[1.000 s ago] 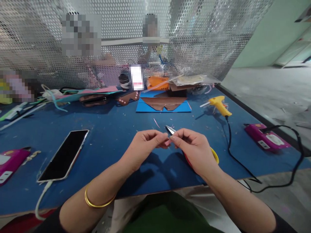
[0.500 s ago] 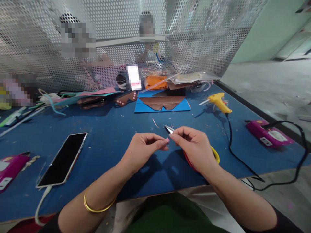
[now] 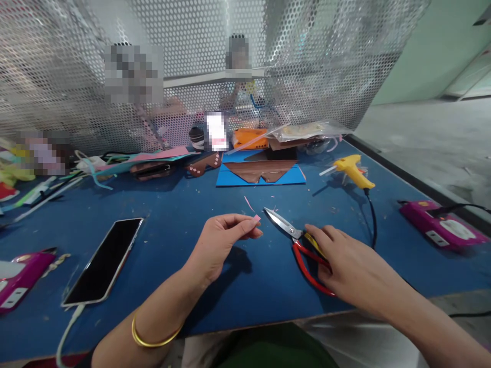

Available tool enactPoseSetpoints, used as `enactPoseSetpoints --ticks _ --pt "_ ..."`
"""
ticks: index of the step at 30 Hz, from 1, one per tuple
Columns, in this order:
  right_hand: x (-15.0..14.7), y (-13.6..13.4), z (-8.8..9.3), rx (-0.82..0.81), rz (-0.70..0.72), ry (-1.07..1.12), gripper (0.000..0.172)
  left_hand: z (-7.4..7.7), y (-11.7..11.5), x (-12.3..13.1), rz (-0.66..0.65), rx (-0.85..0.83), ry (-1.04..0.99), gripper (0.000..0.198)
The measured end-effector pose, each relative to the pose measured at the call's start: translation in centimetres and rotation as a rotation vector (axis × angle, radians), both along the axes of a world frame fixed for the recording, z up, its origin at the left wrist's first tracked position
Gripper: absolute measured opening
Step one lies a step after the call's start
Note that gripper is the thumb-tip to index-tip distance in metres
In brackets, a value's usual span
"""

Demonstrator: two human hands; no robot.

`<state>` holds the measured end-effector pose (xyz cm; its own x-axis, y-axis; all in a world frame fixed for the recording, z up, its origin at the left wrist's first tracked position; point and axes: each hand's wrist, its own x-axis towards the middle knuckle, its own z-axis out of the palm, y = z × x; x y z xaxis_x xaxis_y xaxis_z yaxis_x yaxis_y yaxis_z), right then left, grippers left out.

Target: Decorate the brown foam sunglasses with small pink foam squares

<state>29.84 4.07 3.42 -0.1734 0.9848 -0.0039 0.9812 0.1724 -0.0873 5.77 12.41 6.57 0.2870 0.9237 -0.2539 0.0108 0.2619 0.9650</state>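
Pinched between the thumb and forefinger of my left hand (image 3: 224, 237) is a tiny pink piece (image 3: 257, 218), perhaps paper or foam. To its right, a pair of scissors (image 3: 282, 223) lies on the table, blades nearly together and pointing away to the left. My right hand (image 3: 343, 258) closes over the red and yellow handles, its fingertips partly hidden. Thin pink slivers (image 3: 249, 203) lie just beyond the blade tips. Farther back, a brown notched piece (image 3: 253, 171) rests on a blue sheet (image 3: 295, 177).
A yellow glue gun (image 3: 355, 169) lies at the right, near a magenta power strip (image 3: 441, 227). On the left are a charging phone (image 3: 105, 260) and another magenta strip (image 3: 23, 281). Brown glasses-shaped pieces (image 3: 201, 164) and an orange packet (image 3: 249, 138) line the back, before a perforated screen (image 3: 184, 30).
My right hand has moved right and down, away from the left hand, onto the scissors' handles. My left hand keeps its pinch on the pink piece. The view has shifted slightly.
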Motion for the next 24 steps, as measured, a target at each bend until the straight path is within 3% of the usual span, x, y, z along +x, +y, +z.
enactPoseSetpoints --ticks 3,6,8,10,12,14,19,24 --pt "-0.4 0.8 0.0 -0.086 0.004 -0.041 0.067 0.1 0.2 0.0 0.013 -0.004 -0.007 0.021" --pt "-0.1 1.0 -0.2 -0.111 -0.045 0.069 0.056 0.3 0.3 0.0 0.039 -0.007 -0.012 0.021" --pt "0.3 0.9 -0.1 -0.082 -0.068 0.334 0.047 0.4 0.3 0.0 0.058 0.0 -0.008 0.022" --pt "0.1 0.9 0.4 -0.067 -0.104 0.746 0.04 0.4 0.2 0.1 0.07 0.023 0.013 0.023" --pt "-0.9 1.5 1.3 -0.069 -0.165 1.155 0.039 0.5 0.1 0.3 0.056 0.063 0.045 0.022" --pt "-2.6 2.7 2.3 -0.064 -0.201 1.406 0.043 0.5 -0.1 0.4 0.036 0.099 0.07 0.02" --pt "-6.6 6.0 3.6 -0.184 -0.227 1.52 0.051 0.7 -0.3 0.4 0.005 0.135 0.083 0.017" --pt "-7.5 6.6 3.1 -0.231 -0.208 1.545 0.051 0.5 -0.3 0.3 -0.026 0.144 0.111 0.014"
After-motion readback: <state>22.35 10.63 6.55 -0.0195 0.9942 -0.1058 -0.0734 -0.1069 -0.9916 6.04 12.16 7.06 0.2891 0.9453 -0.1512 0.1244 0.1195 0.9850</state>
